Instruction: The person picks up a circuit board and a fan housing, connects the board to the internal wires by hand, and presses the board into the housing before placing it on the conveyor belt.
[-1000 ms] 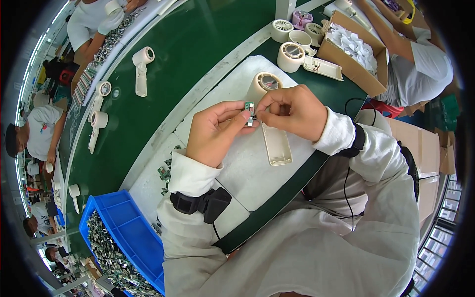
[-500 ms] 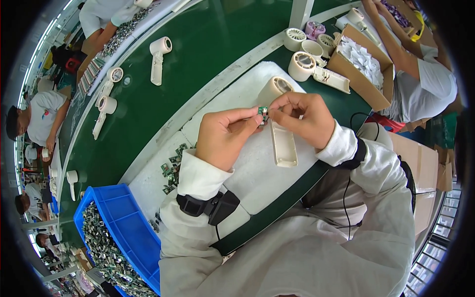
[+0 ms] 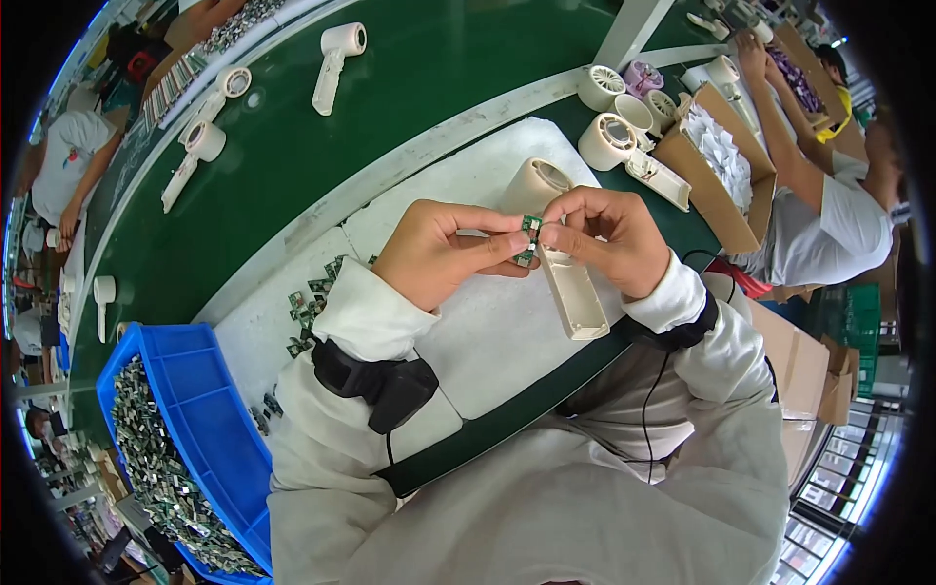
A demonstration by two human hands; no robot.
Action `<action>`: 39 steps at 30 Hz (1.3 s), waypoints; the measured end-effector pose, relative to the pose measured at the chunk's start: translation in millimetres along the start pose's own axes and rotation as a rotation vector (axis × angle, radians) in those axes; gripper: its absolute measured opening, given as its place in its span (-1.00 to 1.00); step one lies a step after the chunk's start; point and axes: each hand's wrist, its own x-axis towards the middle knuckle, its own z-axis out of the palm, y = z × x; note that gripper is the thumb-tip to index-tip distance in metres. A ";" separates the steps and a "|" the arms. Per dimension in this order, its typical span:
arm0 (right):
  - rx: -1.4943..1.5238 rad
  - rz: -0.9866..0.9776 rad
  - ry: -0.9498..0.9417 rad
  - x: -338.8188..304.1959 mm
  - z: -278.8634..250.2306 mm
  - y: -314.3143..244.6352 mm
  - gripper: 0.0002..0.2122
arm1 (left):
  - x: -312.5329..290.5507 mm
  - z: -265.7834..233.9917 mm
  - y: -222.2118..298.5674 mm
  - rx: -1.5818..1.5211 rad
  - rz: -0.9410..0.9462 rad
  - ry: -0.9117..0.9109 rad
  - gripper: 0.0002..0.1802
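My left hand [image 3: 455,246] pinches a small green circuit board [image 3: 529,229] between thumb and fingertips, above a white foam sheet [image 3: 468,331]. My right hand [image 3: 611,239] is closed in a pinch right at the board's edge; whatever lies between its fingertips is too small to make out. Below and behind the hands lies a cream handheld-fan housing [image 3: 577,307], its round head [image 3: 536,185] on the far side and its open, hollow handle toward me. More small circuit boards [image 3: 304,307] are scattered on the foam beside my left forearm.
A blue bin [image 3: 210,390] heaped with small boards stands at the left. Across a pale rail, fan housings [image 3: 338,63] lie on the green belt [image 3: 263,146]. At right are more fan parts [image 3: 609,141], a carton of white pieces [image 3: 717,161] and a co-worker [image 3: 829,205].
The view has shifted a little, moving the bin and bench leftward and down. Both hands stay together at the circuit board, which is now turned slightly and shows more of its face.
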 end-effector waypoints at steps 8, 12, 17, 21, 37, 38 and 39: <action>0.013 0.009 0.022 1.2 5.8 -9.4 -0.84 | -0.3 2.2 -3.6 0.074 0.044 0.050 -0.72; -0.322 -0.216 0.128 -2.9 7.2 -18.7 -0.81 | 1.6 4.5 -1.9 0.008 0.027 0.080 -0.70; -0.500 -0.421 0.129 -1.0 9.4 -18.3 -0.81 | 1.8 7.3 -4.4 0.003 -0.012 0.049 -0.71; -0.604 -0.424 0.154 -2.3 8.5 -16.7 -0.84 | 2.5 6.7 -6.7 0.034 -0.012 0.084 -0.71; -0.366 -0.119 0.205 4.6 13.1 1.9 -0.87 | 1.8 16.8 -12.7 0.405 0.174 0.290 -0.75; -0.420 -0.163 0.231 3.7 14.3 -0.2 -0.87 | 1.3 16.6 -12.4 0.420 0.180 0.293 -0.75; -0.474 -0.208 0.256 3.0 15.7 -2.3 -0.87 | 1.6 16.2 -12.7 0.419 0.178 0.296 -0.75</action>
